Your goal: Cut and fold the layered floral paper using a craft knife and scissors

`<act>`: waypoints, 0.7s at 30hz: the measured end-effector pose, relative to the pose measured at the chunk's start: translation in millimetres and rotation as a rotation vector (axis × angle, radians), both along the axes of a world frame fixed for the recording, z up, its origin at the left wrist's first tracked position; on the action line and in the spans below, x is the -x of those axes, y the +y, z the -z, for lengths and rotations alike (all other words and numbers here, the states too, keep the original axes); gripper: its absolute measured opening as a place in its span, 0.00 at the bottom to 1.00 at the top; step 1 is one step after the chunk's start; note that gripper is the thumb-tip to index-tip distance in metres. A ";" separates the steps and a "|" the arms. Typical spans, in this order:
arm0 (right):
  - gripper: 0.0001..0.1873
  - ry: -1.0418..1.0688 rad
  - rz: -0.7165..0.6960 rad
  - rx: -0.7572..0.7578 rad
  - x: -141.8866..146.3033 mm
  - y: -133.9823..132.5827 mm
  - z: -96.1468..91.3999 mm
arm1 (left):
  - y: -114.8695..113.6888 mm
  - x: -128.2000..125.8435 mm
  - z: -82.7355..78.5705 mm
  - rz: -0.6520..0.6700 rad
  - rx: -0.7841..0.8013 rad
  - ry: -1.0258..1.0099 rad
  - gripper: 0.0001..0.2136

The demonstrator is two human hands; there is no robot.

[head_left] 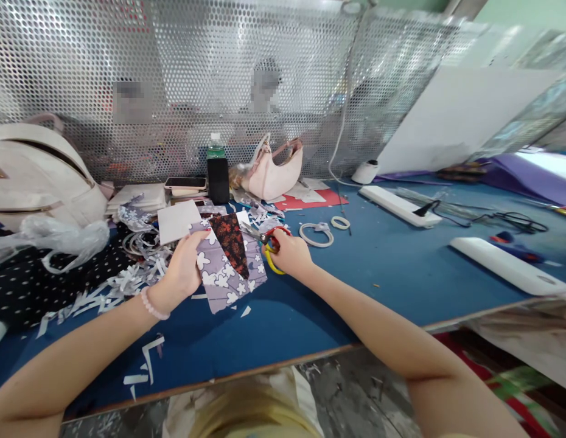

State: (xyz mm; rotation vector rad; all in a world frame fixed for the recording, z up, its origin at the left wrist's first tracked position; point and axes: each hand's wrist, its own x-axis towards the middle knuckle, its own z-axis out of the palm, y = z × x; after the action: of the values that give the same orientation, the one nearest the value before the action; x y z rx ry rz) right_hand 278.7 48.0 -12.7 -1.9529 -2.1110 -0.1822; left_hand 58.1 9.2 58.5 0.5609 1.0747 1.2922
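Note:
My left hand [186, 261] grips the left edge of a purple piece of fabric [223, 281] with white flowers, held above the blue table. A dark, red-flowered piece [230, 244] with a pointed lower end lies against its face. In my right hand [293, 252] is a pair of scissors [263, 238] with red and yellow handles. Their blades point left, at the fabric's upper right edge; I cannot tell whether they touch it. Narrow white offcuts [123, 283] lie heaped left of my left hand, beside a white card [178, 222].
Behind the fabric stand a black phone [218, 181], a green bottle [215, 148] and a pale pink bag [277, 173]. Tape rolls [340, 222] lie to the right, near white bars [397, 205]. A white backpack [41, 170] sits far left. A perforated metal screen [187, 73] closes the back.

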 end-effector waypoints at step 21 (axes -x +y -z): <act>0.15 -0.086 -0.020 -0.008 -4.3 1.8 -2.0 | -0.2 -0.3 -1.3 0.004 0.053 0.007 0.03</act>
State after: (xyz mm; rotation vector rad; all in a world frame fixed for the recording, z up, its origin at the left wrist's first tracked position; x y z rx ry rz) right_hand 283.0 49.8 -10.8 -1.9522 -2.1791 -0.2751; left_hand 58.4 9.1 59.8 0.5279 1.1101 1.2549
